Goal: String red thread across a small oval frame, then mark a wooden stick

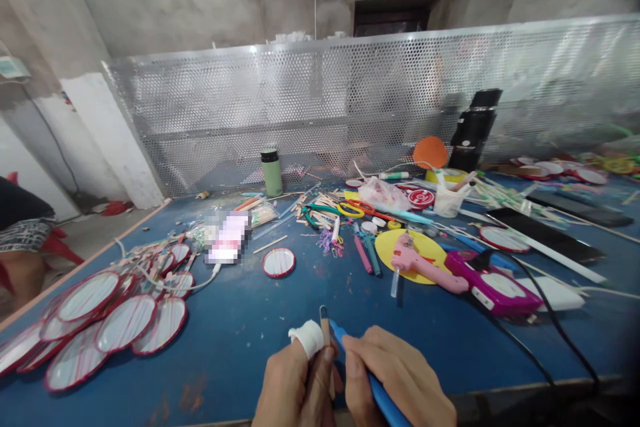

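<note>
Near the table's front edge, my left hand (295, 383) pinches a flat wooden craft stick (325, 329) that points away from me. A small dark outline shows at the stick's rounded tip. White tape or cloth (309, 339) wraps one finger of this hand. My right hand (400, 373) grips a blue pen-like tool (383, 397), its front end against or very close to the stick; whether they touch I cannot tell. Beyond the hands lies a small round red-rimmed disc (279, 263). The lower part of the stick is hidden by my fingers.
Many red-rimmed discs (125, 323) pile up at left beside a charging phone (229, 238). A pink glue gun (425, 267) rests on a yellow disc, near a purple device (493, 282) with cables. Scissors (351, 209), a green bottle (271, 173) and a black flask (474, 130) stand or lie farther back.
</note>
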A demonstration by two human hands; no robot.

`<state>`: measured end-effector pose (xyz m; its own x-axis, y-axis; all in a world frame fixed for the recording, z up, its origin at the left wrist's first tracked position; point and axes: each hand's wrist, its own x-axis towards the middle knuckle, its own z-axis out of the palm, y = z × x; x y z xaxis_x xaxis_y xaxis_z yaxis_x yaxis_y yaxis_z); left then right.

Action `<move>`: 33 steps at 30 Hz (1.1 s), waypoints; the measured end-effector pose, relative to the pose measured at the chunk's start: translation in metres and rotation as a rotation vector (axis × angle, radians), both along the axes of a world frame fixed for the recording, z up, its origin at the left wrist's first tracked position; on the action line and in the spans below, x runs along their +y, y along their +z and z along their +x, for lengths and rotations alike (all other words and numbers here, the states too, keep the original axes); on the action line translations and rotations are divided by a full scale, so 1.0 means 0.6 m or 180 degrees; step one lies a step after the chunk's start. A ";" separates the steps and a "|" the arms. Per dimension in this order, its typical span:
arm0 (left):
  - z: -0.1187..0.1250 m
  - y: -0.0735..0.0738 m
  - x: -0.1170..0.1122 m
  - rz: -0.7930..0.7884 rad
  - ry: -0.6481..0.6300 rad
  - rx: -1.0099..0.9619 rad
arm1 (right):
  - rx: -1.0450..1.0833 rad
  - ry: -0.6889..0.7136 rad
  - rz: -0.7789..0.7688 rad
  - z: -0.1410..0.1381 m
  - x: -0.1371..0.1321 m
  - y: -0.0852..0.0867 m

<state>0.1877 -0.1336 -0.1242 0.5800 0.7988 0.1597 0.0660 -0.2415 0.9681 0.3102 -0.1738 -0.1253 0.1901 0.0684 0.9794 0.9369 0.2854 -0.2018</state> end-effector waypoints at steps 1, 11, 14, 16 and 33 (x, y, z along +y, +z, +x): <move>-0.001 0.001 0.001 -0.0019 -0.0030 0.0018 | -0.0009 -0.0003 0.0006 0.000 0.000 0.001; -0.002 -0.015 -0.001 -0.0029 -0.0013 -0.0057 | 0.0115 0.0045 -0.0072 -0.005 -0.007 0.004; -0.004 -0.009 -0.003 -0.0098 -0.0003 -0.0003 | 0.0131 0.0058 -0.0137 -0.005 -0.012 0.008; -0.005 -0.003 -0.005 -0.0160 -0.0002 0.0016 | 0.0085 0.0089 -0.0167 -0.007 -0.012 0.009; -0.003 -0.007 -0.006 -0.0052 0.0045 0.0010 | -0.0333 0.0322 -0.0656 0.009 -0.032 0.043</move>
<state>0.1859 -0.1370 -0.1282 0.5692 0.8094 0.1447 0.0722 -0.2246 0.9718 0.3154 -0.1928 -0.0998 0.0703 0.2821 0.9568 0.9245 0.3417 -0.1687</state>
